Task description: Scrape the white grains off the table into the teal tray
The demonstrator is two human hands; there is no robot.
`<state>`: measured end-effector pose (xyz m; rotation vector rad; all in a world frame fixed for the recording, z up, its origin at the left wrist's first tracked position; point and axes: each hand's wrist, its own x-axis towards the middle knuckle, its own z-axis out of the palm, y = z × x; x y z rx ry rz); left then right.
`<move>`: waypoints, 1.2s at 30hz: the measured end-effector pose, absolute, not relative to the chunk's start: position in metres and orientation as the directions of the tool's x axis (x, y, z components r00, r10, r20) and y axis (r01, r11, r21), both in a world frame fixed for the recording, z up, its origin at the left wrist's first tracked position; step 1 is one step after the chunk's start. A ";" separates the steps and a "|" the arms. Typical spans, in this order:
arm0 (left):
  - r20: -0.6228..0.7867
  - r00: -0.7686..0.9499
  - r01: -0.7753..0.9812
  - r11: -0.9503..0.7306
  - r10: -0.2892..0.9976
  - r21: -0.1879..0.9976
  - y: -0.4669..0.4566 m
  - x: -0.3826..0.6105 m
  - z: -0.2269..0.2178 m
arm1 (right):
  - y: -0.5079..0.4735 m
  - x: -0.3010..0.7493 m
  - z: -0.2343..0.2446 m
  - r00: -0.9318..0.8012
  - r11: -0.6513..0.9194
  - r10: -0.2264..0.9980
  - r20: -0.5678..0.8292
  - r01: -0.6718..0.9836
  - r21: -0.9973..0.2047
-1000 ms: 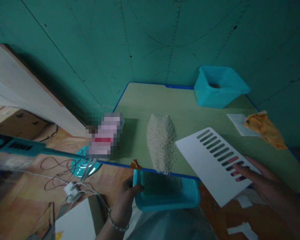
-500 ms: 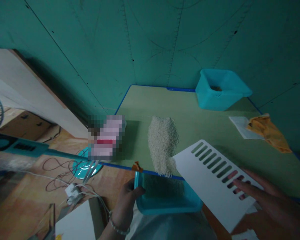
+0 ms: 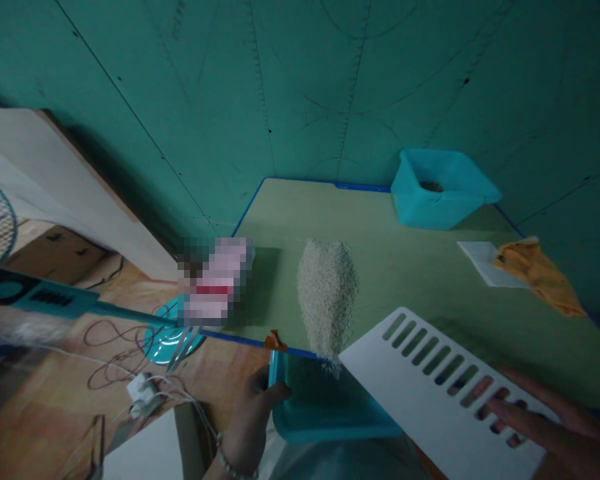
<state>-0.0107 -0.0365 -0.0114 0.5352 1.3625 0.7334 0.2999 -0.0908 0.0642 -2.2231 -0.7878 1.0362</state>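
Note:
My left hand is closed around the left rim of a turquoise plastic bin, which sits just below the table's front edge. A pile of white rice-like grains lies on the table, and some spill over the edge above the bin. With my right hand I grip a flat white slotted board, fingers crossing its slots. The board's left corner touches the grains near the table edge and its lower part covers the bin's right side.
On the green table stand a second turquoise bin at back right, an orange cloth on white paper, and a blurred pink box at left. A turquoise fan and cables are at left.
The slotted board has moved down and toward me with my right hand. Grains spill from the table edge toward the bin. My left hand stays on the bin.

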 end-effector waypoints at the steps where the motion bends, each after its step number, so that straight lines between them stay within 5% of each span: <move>1: -0.676 0.043 -0.159 0.673 0.735 0.722 -0.036 -0.011 -0.011 | -0.091 0.302 0.064 0.543 -0.665 0.692 -0.476 0.223 -0.713; 14: -0.630 0.031 -0.162 0.625 0.776 0.763 -0.041 -0.012 -0.003 | 0.005 0.323 0.086 0.547 -0.341 0.777 -0.312 -0.050 -0.939; 22: -0.600 -0.015 -0.152 0.591 0.800 0.792 -0.047 -0.014 0.001 | 0.071 0.312 0.085 0.349 -0.226 0.916 -0.199 0.038 -0.973; 36: -0.592 -0.026 -0.129 0.585 0.805 0.801 -0.046 -0.014 0.001 | 0.057 0.302 0.067 0.284 -0.268 0.937 -0.205 0.204 -0.942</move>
